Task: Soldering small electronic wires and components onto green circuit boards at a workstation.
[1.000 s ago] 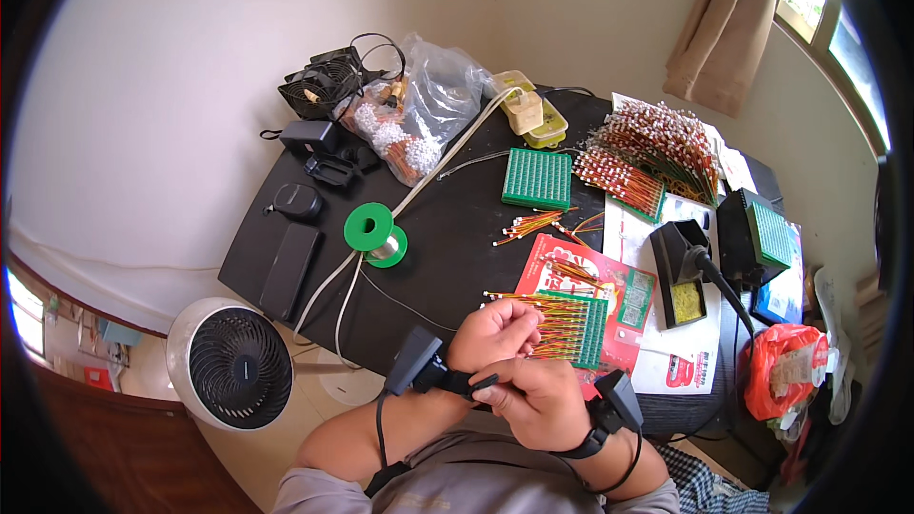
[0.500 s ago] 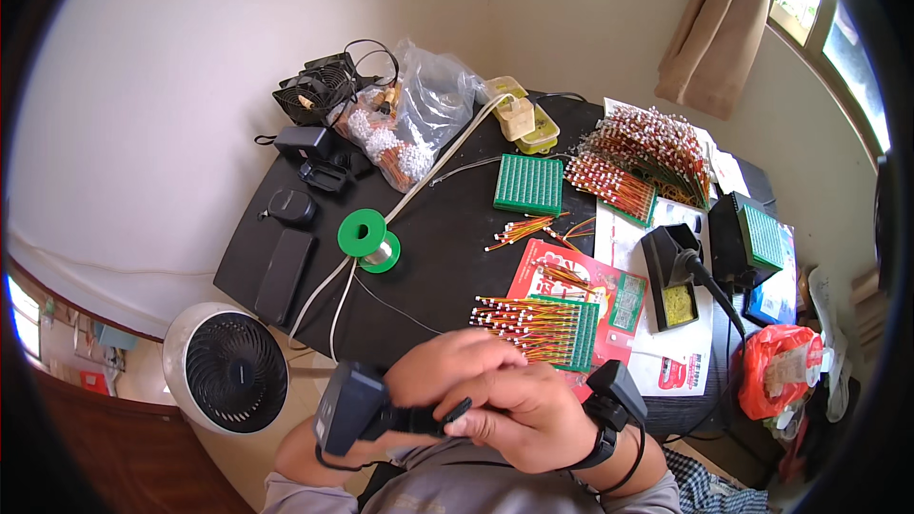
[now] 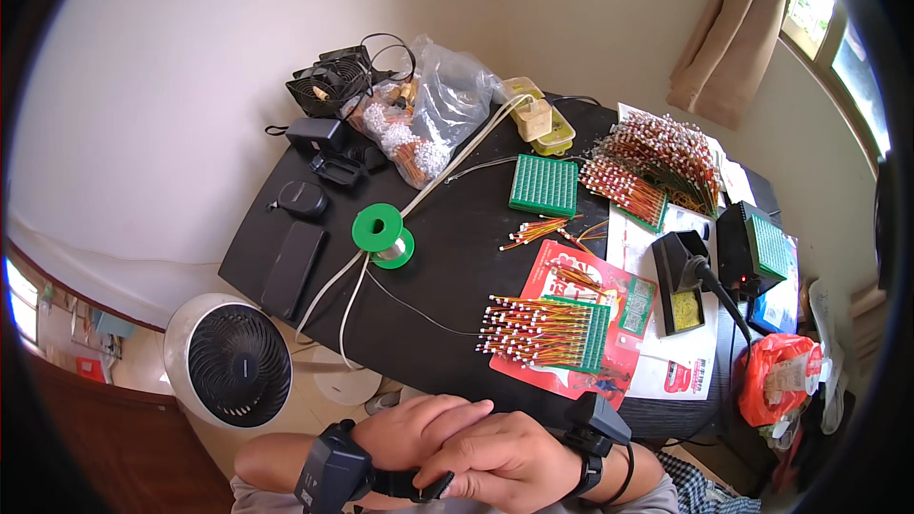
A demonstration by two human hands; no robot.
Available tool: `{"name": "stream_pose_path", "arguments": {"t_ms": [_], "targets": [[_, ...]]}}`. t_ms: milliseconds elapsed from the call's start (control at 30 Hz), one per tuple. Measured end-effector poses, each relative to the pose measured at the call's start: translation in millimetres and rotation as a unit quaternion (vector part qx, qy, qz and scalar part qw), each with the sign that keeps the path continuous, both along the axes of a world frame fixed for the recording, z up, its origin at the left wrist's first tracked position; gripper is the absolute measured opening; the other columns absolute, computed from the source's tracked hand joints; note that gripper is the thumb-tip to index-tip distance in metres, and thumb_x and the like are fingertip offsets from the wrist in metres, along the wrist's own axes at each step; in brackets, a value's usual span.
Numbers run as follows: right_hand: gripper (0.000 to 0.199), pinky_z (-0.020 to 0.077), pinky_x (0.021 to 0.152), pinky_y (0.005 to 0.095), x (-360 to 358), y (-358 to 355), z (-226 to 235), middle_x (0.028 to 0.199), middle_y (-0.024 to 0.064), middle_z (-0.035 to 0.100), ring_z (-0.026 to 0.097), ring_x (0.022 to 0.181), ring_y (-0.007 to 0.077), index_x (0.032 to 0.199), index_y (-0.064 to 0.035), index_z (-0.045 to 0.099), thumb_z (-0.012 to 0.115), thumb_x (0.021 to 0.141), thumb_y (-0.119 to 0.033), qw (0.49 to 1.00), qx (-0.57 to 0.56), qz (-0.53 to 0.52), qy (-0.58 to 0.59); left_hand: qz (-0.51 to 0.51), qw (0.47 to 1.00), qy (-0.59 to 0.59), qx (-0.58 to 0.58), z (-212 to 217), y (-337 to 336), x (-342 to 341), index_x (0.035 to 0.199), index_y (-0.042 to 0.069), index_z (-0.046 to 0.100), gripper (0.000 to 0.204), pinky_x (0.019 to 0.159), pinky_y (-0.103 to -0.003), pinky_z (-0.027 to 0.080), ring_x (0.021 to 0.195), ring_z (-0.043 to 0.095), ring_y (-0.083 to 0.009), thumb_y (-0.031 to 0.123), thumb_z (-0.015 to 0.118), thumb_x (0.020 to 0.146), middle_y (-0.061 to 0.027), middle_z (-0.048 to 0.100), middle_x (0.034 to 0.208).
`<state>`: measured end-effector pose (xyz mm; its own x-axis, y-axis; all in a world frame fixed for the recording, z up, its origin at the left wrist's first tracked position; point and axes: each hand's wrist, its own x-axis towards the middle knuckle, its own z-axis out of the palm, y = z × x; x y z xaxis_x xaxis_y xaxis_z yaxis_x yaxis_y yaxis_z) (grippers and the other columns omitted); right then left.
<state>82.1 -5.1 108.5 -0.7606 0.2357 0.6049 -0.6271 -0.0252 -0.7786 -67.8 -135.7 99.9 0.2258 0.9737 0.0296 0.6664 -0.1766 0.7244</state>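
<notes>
My left hand (image 3: 411, 424) is held palm down at the bottom of the view, with the fingers that show stretched toward the right. Around its wrist sits a black strap with a boxy black device (image 3: 335, 468). My right hand (image 3: 509, 457) lies over the left hand's lower side, thumb and fingers pinching the loose end of that black wrist strap (image 3: 433, 487). A similar black device (image 3: 600, 417) is strapped to my right wrist. Beyond the hands, red and yellow wires with white ends stick out of a green circuit board panel (image 3: 595, 338) on a red printed sheet (image 3: 617, 373).
A green solder spool (image 3: 379, 226) stands left of centre, cables beside it. Farther back are another green panel (image 3: 545, 186), a wire pile (image 3: 657, 148) and a clear bag (image 3: 452, 86). A soldering iron stand (image 3: 678, 271) is at right; a white fan (image 3: 233, 362) at left.
Both hands have come down and toward me, away from the table edge and the wired panel. The right hand keeps its pinch on the strap. The view has shifted slightly.
</notes>
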Motion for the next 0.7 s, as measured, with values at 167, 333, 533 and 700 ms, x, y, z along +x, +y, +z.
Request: {"name": "stream_pose_path", "arguments": {"t_ms": [167, 333, 533, 700], "targets": [[0.012, 0.0541, 0.079, 0.0431, 1, -11, 13, 0.084, 0.0146, 0.070, 0.067, 0.083, 0.0355, 0.096, 0.0001, 0.073, 0.072, 0.096, -0.012, 1.000, -0.011, 0.011, 0.000, 0.012, 0.999, -0.039, 0.010, 15, -12, 7, 0.156, 0.002, 0.039, 0.066, 0.105, -0.042, 0.051, 0.122, 0.063, -0.0324, 0.026, 0.060, 0.098, -0.0187, 0.060, 0.134], [0.013, 0.0553, 0.082, 0.0434, -4, -17, 11, 0.088, 0.0148, 0.071, 0.069, 0.086, 0.0369, 0.100, -0.0006, 0.072, 0.072, 0.096, -0.013, 1.000, -0.001, -0.013, -0.009, 0.043, 0.972, -0.217, 0.081, 3, -16, 15, 0.157, -0.005, 0.030, 0.073, 0.106, -0.044, 0.050, 0.122, 0.062, -0.0366, 0.022, 0.061, 0.096, -0.0215, 0.058, 0.135], [0.014, 0.0576, 0.068, 0.0325, 7, -5, -9, 0.091, 0.0107, 0.075, 0.072, 0.073, 0.0235, 0.108, -0.0004, 0.074, 0.071, 0.096, -0.008, 0.984, 0.032, 0.064, -0.166, 0.086, 0.972, 0.139, 0.169, -10, -33, 12, 0.149, -0.016, 0.038, 0.070, 0.102, -0.045, 0.053, 0.120, 0.063, -0.0440, 0.011, 0.061, 0.088, -0.0334, 0.055, 0.139], [0.012, 0.0558, 0.083, 0.0431, 5, -17, -4, 0.096, 0.0162, 0.073, 0.071, 0.095, 0.0381, 0.101, -0.0013, 0.073, 0.071, 0.097, -0.013, 0.980, 0.074, 0.095, -0.160, 0.041, 0.961, 0.237, 0.134, -6, -50, 2, 0.153, -0.013, 0.031, 0.077, 0.111, -0.043, 0.047, 0.144, 0.047, -0.0406, 0.028, 0.065, 0.098, -0.0318, 0.042, 0.155]]}}
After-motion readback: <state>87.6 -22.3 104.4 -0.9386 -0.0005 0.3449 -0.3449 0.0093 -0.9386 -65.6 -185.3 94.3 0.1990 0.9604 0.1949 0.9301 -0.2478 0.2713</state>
